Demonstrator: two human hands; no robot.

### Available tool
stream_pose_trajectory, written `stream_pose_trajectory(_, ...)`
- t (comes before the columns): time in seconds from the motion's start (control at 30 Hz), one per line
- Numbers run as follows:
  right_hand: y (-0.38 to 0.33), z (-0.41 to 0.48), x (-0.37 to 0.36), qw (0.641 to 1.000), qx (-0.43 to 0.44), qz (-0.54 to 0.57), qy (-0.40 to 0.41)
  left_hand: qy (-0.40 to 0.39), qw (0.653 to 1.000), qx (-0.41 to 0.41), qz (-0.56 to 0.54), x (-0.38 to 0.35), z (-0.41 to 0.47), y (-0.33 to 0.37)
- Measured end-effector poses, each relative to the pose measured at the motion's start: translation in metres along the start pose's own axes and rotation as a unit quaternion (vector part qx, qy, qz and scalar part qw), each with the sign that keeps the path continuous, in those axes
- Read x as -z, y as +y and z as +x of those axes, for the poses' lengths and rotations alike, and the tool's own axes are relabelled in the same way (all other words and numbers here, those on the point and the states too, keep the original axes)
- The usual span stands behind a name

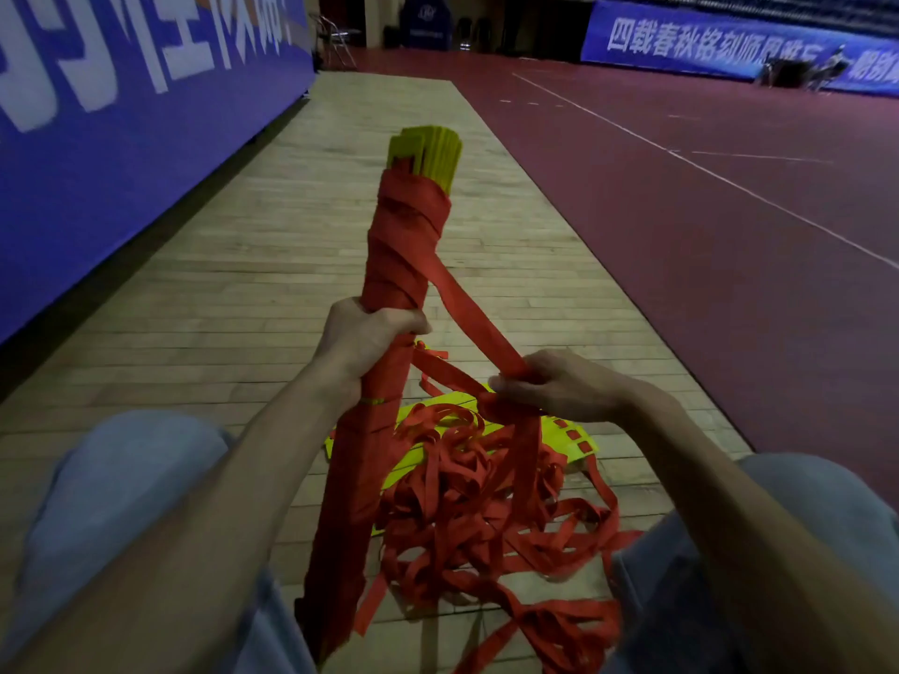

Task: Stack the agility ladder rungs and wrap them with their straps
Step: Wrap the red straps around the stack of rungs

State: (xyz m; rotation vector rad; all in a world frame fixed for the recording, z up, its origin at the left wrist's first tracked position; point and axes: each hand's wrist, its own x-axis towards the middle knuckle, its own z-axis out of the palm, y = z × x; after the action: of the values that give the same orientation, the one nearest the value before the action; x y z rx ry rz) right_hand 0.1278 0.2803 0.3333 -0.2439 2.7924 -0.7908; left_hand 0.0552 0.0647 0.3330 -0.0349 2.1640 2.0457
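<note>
View looking down from a seated person's head, in a dim sports hall. The left hand [362, 333] is in the centre, its fingers and thumb curled tightly round a long bundle of rungs [428, 153]. The bundle stands nearly upright, leaning slightly to the right, with its near end down between the person's knees. Its far, upper end shows the bare yellow tips of many flat rungs stacked together. Below those tips, red straps [404, 235] wind round the bundle in overlapping diagonal turns down to the left hand, and red covers the bundle below the hand too.

From the right side of the wrapped part, one flat band of strap [467, 308] runs taut, down and to the right, into the right hand [559, 386]. That hand's fingers are closed round the band, and more strap hangs straight down from beneath it.

On the wooden floor [243, 260] between the legs lies a loose tangled heap of red strap [486, 503], partly covering more yellow rungs [576, 440] that lie flat. Knees in pale blue jeans [121, 479] frame the near left and right. A blue banner [121, 114] with white lettering lines the left side, a dark red court [681, 211] with white lines spreads to the right, and a second blue banner [705, 41] stands far right.
</note>
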Motion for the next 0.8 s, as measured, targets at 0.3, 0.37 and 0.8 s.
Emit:
stream_pose_trajectory(0.3,-0.005,-0.001,0.003,0.975,0.041,0.181,0.124,0.045,0.999,0.017,0.022,0.006,0.006,-0.007)
stream_pose_trajectory(0.37,-0.007,-0.002,0.003,0.953,0.024,0.255,0.164,0.033,0.998,0.010,0.050,0.004,0.007,-0.008)
stream_pose_trajectory(0.8,-0.014,-0.001,0.000,0.927,-0.049,0.349,0.126,-0.031,0.992,-0.013,0.122,-0.005,0.004,-0.012)
